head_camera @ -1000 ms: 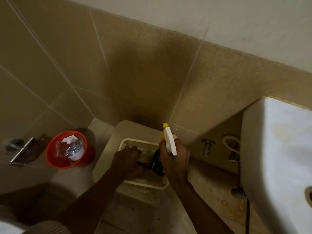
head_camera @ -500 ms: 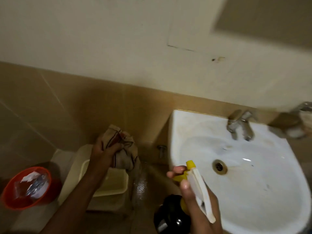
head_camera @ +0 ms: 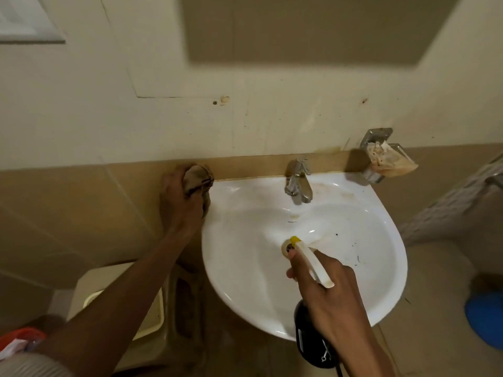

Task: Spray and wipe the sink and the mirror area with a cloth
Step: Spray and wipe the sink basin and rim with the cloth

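A white wall-mounted sink (head_camera: 245, 273) fills the centre, with a metal tap (head_camera: 298, 180) at its back rim and dark specks in the bowl. My left hand (head_camera: 182, 202) grips a crumpled brown cloth (head_camera: 197, 176) at the sink's back left corner, against the tiled wall. My right hand (head_camera: 329, 297) holds a black spray bottle (head_camera: 313, 341) with a white trigger head and yellow nozzle (head_camera: 295, 239) pointing into the bowl. The mirror area (head_camera: 299, 28) shows as a dark rectangle high on the wall.
A metal soap holder (head_camera: 381, 156) with a stained wrapper hangs on the wall right of the tap. A cream basket (head_camera: 152, 319) sits on a low stand below left. An orange bin (head_camera: 21, 336) is at the bottom left, a blue object (head_camera: 484, 319) at the right.
My view rose from the floor basket to the sink. My left hand lifted the cloth from the basket up to the sink's back left corner. My right hand brought the bottle over the bowl.
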{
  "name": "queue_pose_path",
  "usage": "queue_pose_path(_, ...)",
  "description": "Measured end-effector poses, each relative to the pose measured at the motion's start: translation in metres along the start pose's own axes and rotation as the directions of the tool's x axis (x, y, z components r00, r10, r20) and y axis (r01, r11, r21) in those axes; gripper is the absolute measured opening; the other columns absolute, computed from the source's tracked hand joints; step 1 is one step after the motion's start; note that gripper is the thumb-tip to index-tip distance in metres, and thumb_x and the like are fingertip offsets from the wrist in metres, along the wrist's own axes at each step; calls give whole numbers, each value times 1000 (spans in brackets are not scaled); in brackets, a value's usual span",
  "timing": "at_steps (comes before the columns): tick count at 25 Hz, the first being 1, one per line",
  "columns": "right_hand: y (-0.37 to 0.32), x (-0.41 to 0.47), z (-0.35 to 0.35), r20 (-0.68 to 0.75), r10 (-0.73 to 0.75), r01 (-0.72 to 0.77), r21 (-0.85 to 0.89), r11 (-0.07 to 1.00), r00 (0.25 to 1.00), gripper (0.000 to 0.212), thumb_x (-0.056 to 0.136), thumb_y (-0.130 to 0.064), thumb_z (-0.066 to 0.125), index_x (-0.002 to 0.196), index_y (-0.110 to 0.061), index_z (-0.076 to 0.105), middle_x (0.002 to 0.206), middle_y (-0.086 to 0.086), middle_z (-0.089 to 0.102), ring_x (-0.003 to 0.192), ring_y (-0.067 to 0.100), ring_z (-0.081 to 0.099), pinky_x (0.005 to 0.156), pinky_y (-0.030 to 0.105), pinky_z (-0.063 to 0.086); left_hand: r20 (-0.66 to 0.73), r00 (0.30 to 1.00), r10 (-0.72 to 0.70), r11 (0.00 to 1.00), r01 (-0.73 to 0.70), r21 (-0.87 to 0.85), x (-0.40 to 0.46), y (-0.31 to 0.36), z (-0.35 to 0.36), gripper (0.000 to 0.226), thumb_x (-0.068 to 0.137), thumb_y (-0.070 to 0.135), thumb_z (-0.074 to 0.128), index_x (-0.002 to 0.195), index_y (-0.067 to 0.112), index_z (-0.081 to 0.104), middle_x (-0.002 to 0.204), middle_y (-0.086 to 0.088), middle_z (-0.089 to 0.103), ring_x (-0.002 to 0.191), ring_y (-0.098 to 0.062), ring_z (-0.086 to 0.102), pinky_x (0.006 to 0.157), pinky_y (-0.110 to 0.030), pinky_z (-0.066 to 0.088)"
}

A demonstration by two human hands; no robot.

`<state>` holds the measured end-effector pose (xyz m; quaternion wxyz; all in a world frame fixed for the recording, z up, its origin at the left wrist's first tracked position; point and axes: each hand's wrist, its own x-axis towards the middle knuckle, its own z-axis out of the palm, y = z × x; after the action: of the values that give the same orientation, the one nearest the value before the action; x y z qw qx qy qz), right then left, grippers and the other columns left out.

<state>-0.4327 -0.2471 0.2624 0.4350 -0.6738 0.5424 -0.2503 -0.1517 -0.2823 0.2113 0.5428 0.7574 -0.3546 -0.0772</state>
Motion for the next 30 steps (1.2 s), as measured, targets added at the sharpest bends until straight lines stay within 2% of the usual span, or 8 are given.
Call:
queue_pose_path(2, 8, 10, -9, -16, 14, -14, -5, 1000, 1000, 48, 103, -43, 55, 71, -9, 68, 66, 16, 72, 62, 25, 65, 55, 27, 47, 12, 1000, 17, 999, -18, 32, 9, 7, 22, 35, 82, 21, 59, 115, 31, 63, 114, -5, 59, 91, -19, 60, 74, -34, 51)
queue_pose_path(6, 22, 33, -22, -28, 44, -45, -37, 998, 999, 46, 104, -41, 52, 73, -12, 70, 67, 9, 74, 66, 19, 68, 62, 28, 51, 17, 984, 176, 953, -174, 248, 15, 14, 63, 45, 80, 7, 65, 120, 29, 63, 129, -1, 52, 103, -21, 60, 73, -31, 48)
queue_pose_path(9, 36, 47, -31, -36, 61, -63, -73, 995, 997, 46, 103, -38, 54, 71, -8, 68, 64, 14, 72, 62, 27, 68, 65, 44, 53, 98, 963, 252, 897, -271, 349, 13, 12, 92, 51, 75, -2, 61, 118, 26, 64, 131, -3, 51, 108, -26, 58, 68, -29, 45)
queue_pose_path(12, 49, 53, -37, -41, 52, -54, -41, 998, 998, 39, 102, -36, 57, 72, -18, 73, 66, -3, 76, 63, 10, 70, 62, 31, 55, 251, 934, 254, 854, -339, 395, 14, 4, 120, 56, 74, -5, 58, 121, 26, 61, 133, -5, 50, 111, -31, 55, 73, -39, 54)
queue_pose_path(17, 66, 61, -45, -26, 24, -25, -40, 999, 999, 34, 98, -36, 61, 73, -20, 76, 68, -9, 76, 76, 0, 69, 61, 10, 50, 627, 763, 160, 784, -484, 389, 19, 5, 175, 56, 79, 4, 58, 131, 24, 58, 137, -7, 51, 117, -37, 52, 90, -50, 50)
queue_pose_path(23, 67, 69, -39, -57, -22, 21, -14, 1000, 998, 28, 97, -32, 66, 77, -18, 79, 73, -5, 77, 85, -6, 66, 66, 2, 47, 765, 570, 300, 770, -618, 159, 22, -26, 169, 42, 72, 8, 56, 109, 20, 71, 119, -4, 65, 114, -30, 58, 94, -52, 49)
queue_pose_path(28, 47, 66, -30, -110, -76, 86, 90, 992, 991, 65, 78, -90, 39, 74, -36, 74, 93, -38, 72, 91, -12, 69, 73, 0, 47, 819, 510, 263, 786, -605, 125, 39, -26, 138, 41, 71, 31, 46, 91, 20, 80, 110, -4, 71, 115, -31, 60, 101, -53, 46)
queue_pose_path(30, 42, 61, -30, -110, -88, 98, 95, 991, 990, 73, 73, -97, 32, 76, -38, 74, 95, -38, 72, 91, -11, 69, 73, -2, 46, 817, 530, 227, 798, -583, 157, 45, -31, 118, 45, 67, 35, 46, 90, 19, 80, 113, -5, 71, 119, -30, 58, 105, -48, 43)
